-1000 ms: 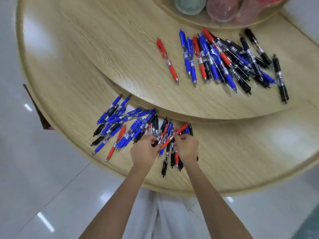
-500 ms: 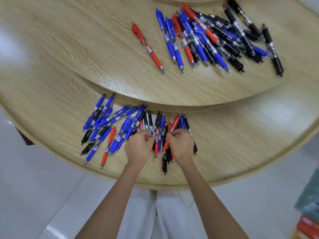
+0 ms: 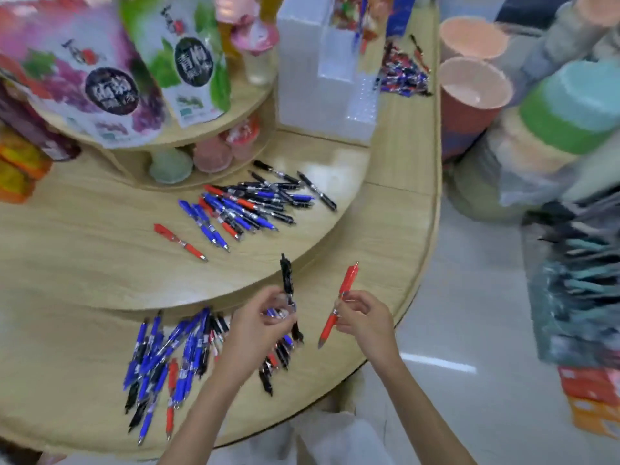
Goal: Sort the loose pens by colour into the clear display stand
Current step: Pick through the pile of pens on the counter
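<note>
Hands (image 3: 258,325) (image 3: 364,318) grip black pen (image 3: 286,276), red pen (image 3: 348,280).

We find bare desk (image 3: 396,236) along its right edge, from the near edge up beside the clear display stand (image 3: 322,82). The raised tier (image 3: 100,250) to its left carries a pen pile (image 3: 258,203). A pen heap (image 3: 167,357) crowds the near edge, where the left grip's (image 3: 258,327) black pen (image 3: 287,276) and the right grip's (image 3: 365,320) red pen (image 3: 349,280) stick up. Cups (image 3: 473,92) stand just off the right edge.
</note>
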